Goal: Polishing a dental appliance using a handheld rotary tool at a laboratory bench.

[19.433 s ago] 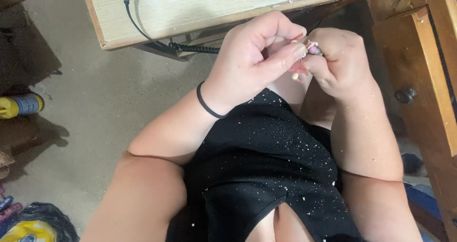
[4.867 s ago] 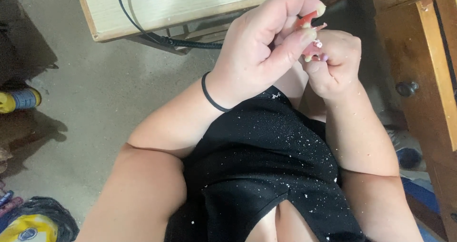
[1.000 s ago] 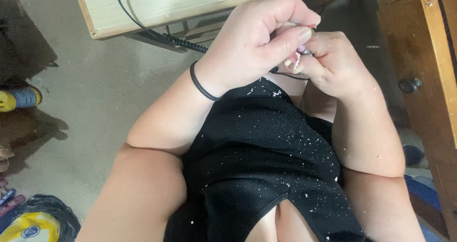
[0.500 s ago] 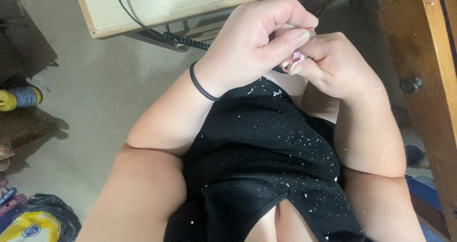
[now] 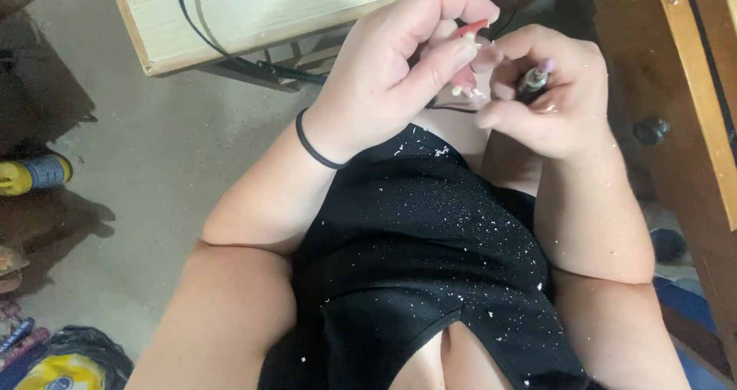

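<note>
While pinched, red stick [image 5: 470, 29] angled up-right, left hand [image 5: 399, 67]

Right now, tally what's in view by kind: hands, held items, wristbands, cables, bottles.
Hands: 2, left hand and right hand
Held items: 2, small reddish piece, dark slim tool
Wristbands: 1, black band
Cables: 1, black cable
Bottles: 1, yellow bottle
Total: 7

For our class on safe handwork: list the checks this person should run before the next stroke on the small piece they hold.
1. Left hand pinches the small red-and-pale piece firmly: ok.
2. Right hand grips the slim dark tool: ok.
3. Tool tip clear of fingers: cannot tell, hidden.
4. Black cable clear of both hands: cannot tell; it runs behind them.
5. Black garment free of shavings: not ok, white flecks cover it.
</note>
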